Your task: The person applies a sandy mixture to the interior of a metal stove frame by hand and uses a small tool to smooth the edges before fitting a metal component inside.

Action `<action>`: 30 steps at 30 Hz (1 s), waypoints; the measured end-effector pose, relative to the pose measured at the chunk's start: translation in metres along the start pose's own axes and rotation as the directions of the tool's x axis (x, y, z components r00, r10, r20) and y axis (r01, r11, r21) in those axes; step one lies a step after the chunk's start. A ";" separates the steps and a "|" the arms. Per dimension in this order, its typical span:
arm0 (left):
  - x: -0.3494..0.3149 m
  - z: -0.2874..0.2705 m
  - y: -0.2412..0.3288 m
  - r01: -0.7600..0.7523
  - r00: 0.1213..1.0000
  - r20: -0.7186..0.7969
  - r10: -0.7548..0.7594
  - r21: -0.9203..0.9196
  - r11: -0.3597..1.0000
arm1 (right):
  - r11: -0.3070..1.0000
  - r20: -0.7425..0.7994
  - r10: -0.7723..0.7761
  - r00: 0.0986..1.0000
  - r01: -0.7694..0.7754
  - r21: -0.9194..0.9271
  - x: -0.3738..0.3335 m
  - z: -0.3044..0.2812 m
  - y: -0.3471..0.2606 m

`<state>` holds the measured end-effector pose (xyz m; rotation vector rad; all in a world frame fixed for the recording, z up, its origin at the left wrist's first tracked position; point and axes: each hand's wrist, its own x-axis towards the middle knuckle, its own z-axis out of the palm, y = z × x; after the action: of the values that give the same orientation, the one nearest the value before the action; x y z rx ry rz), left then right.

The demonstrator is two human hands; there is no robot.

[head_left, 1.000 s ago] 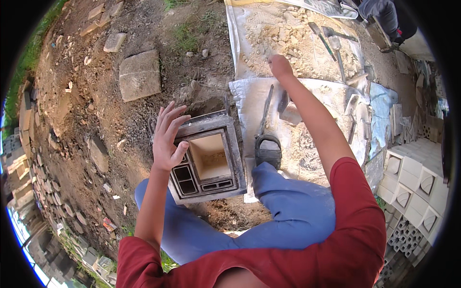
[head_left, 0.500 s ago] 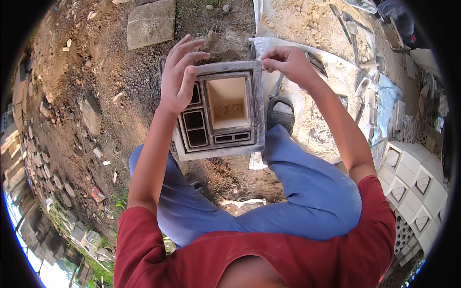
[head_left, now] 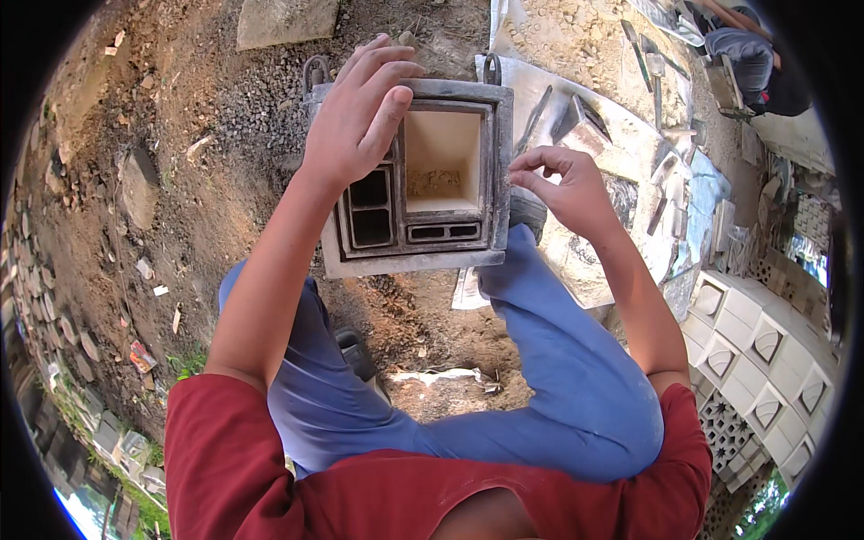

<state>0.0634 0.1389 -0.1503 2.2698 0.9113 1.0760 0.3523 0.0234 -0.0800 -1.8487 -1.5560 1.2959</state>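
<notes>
A grey, dusty metal mould (head_left: 497, 229) stands in front of my knees, with nested frames and dark hollow cells inside. Its largest opening (head_left: 441, 157) has cream-coloured walls and sandy powder at the bottom. My left hand (head_left: 364, 117) is open, its fingers stretched over the mould's upper left part and hiding some of the cells. Whether it presses on the frame I cannot tell. Just off the mould's right edge is my right hand (head_left: 571, 189), thumb and forefinger brought together in a pinch. Anything between those fingertips is too small to make out.
Pale powder covers a sheet (head_left: 621, 153) at the right, where a trowel (head_left: 585, 117) and long-handled tools (head_left: 637, 54) lie. White patterned blocks (head_left: 765, 351) are stacked at the lower right. A stone slab (head_left: 286, 22) lies at the far left; another person (head_left: 747, 58) is at the upper right.
My right hand has gone from the mould's upper right corner down to beside its right edge. My left hand has shifted farther over the upper frame. The whole view has shifted slightly.
</notes>
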 end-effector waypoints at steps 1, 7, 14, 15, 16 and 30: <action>0.000 0.000 -0.001 0.010 1.000 0.004 -0.010 0.018 1.000 | 0.982 0.002 -0.043 0.999 0.043 -0.183 -0.003 0.003 -0.006; -0.004 -0.001 0.000 0.003 1.000 -0.004 -0.003 0.033 0.999 | 0.945 0.045 -0.213 0.976 0.217 -0.244 -0.011 0.021 -0.010; -0.005 0.001 0.002 0.018 1.000 -0.022 -0.017 0.063 0.998 | 0.753 0.181 -0.487 0.854 0.516 -0.409 0.001 0.039 -0.003; -0.005 0.001 0.003 0.020 1.000 -0.020 -0.019 0.072 0.997 | 0.747 0.206 -0.474 0.856 0.515 -0.421 0.003 0.040 -0.003; -0.005 0.001 0.003 0.021 1.000 -0.018 -0.019 0.081 0.996 | 0.740 0.229 -0.461 0.857 0.514 -0.434 0.005 0.040 -0.003; -0.006 -0.002 0.007 0.050 0.998 -0.037 -0.048 0.068 0.996 | 0.597 0.399 -0.321 0.859 0.511 -0.618 -0.013 0.043 -0.020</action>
<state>0.0618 0.1304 -0.1480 2.2781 1.0286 1.0823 0.3061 0.0069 -0.0810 -1.5203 -2.7332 0.7483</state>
